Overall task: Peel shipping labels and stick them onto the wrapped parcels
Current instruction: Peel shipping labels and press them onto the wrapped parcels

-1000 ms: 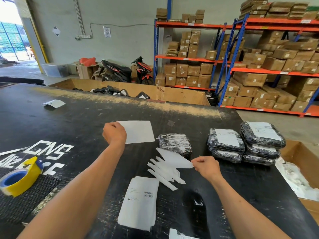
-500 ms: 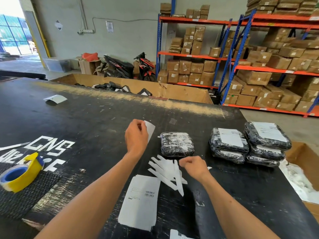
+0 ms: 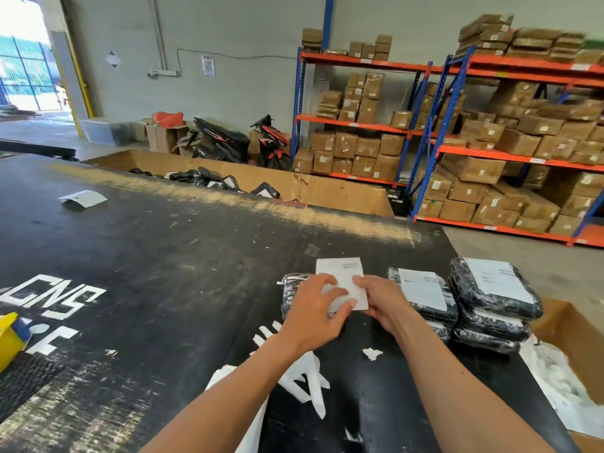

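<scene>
A white shipping label (image 3: 343,273) lies over a black wrapped parcel (image 3: 291,289) on the black table (image 3: 163,273). My left hand (image 3: 313,308) presses on the label's near left part, fingers spread flat. My right hand (image 3: 379,299) holds the label's right edge with thumb and fingers. The parcel is mostly hidden under the label and hands. To the right stand labelled parcels: a low stack (image 3: 425,295) and a taller stack (image 3: 493,299). Peeled white backing strips (image 3: 307,380) lie under my forearms.
A yellow tape roll (image 3: 9,338) sits at the left edge. A loose label (image 3: 83,198) lies far left. A cardboard bin (image 3: 294,188) with black parcels stands behind the table, another box (image 3: 568,338) at the right. Shelving with cartons fills the back.
My left hand carried the label rightward onto the unlabelled parcel. My right hand left the backing strips and came up to the label's right edge. The view shifted closer.
</scene>
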